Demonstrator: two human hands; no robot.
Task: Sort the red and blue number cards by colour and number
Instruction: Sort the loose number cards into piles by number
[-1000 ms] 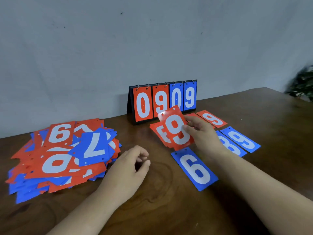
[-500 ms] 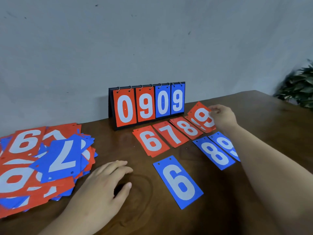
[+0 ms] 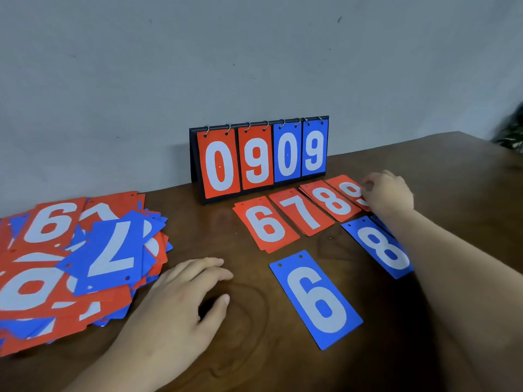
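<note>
The red 9 card (image 3: 349,190) lies at the 3 o'clock end of a red row, after the red 6 card (image 3: 266,224), red 7 card (image 3: 301,212) and red 8 card (image 3: 331,200). The right hand (image 3: 389,195) grips its edge with curled fingers. The flip scoreboard (image 3: 263,159) stands at 12 o'clock of the row. The blue 8 card (image 3: 380,247) and blue 6 card (image 3: 315,299) lie toward 6 o'clock. The left hand (image 3: 181,301) rests on the worktop (image 3: 424,165), fingers relaxed, at 3 o'clock of the mixed card pile (image 3: 70,264).

Right hand (image 3: 388,194) pinches the red 9 card (image 3: 348,189), ending a row of red cards (image 3: 301,213); left hand (image 3: 175,302) rests flat on the table (image 3: 254,355).
</note>
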